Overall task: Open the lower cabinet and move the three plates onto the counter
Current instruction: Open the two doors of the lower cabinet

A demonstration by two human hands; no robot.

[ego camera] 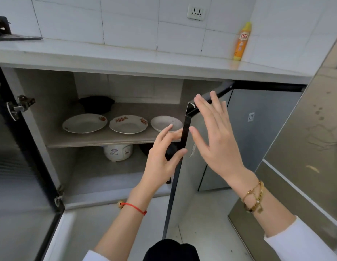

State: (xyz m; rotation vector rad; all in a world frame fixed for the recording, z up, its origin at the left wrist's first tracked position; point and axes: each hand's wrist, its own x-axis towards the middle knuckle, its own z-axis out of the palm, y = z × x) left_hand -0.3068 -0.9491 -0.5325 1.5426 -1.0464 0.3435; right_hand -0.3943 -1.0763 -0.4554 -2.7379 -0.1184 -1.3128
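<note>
Room: tiled kitchen wall fills the top of the frame, with the pale counter [126,59] running across below it and a yellow bottle [242,41] standing at upper right.
Cabinet: both doors are swung out; the right door [184,129] stands edge-on at centre.
Plates: three lie side by side on the upper shelf [100,140], left plate [84,123], middle plate [128,124], right plate [165,122] partly behind the left hand.
Left hand [162,157]: fingers loosely parted near the door edge, gripping nothing.
Right hand [218,136]: fingers spread flat against the door.
Handling: likely glazed ceramic, stiff, slick, breakable; take each by its rim, thumb on top.
</note>
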